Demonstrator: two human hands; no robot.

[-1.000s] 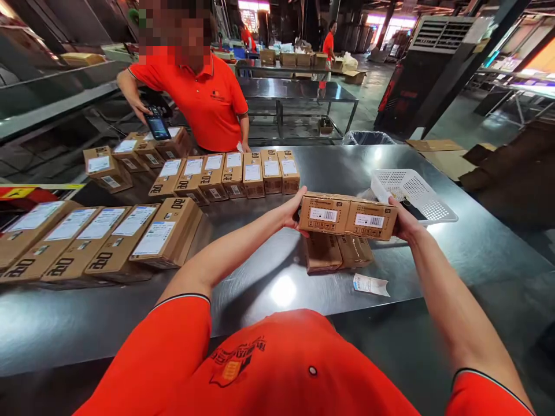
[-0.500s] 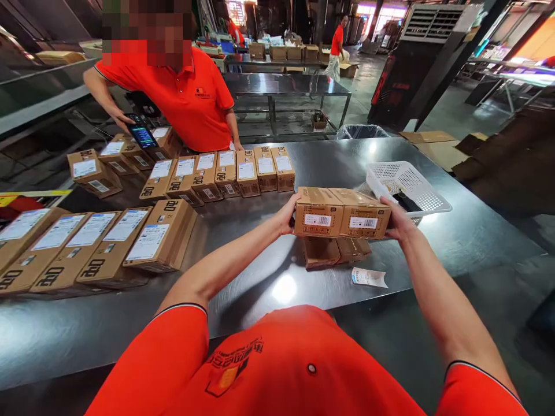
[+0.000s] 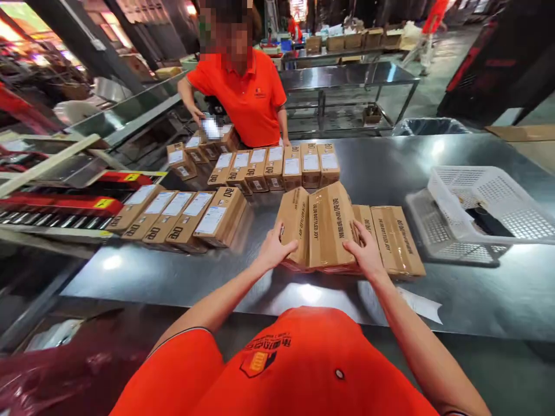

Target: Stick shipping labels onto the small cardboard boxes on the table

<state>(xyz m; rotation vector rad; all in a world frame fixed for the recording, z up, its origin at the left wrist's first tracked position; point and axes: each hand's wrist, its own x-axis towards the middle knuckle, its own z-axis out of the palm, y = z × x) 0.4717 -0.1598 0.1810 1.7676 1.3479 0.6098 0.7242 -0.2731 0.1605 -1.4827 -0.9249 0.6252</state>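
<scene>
Two taped brown cardboard boxes are squeezed side by side between my hands, a left box (image 3: 293, 216) and a right box (image 3: 332, 231), printed tops facing up. My left hand (image 3: 276, 249) grips the outer side of the left one, thumb on its near top edge. On the other side my right hand (image 3: 365, 249) clasps the right one the same way. Just right of my right hand lies another taped box (image 3: 396, 240) on the metal table, with one more box (image 3: 363, 215) partly hidden behind my fingers. A white paper slip (image 3: 420, 305) lies by my right forearm.
Labelled boxes stand in a near row (image 3: 184, 211) at left and a far row (image 3: 275, 164). A co-worker (image 3: 255, 98) stands behind them with a handheld device. White plastic baskets (image 3: 489, 202) sit at right. A roller conveyor (image 3: 78, 222) adjoins the table's left end.
My hands have moved the two boxes left, off the pair beneath, and tipped them so their printed tops show. My view has swung left. The co-worker's device now shows a bright glow.
</scene>
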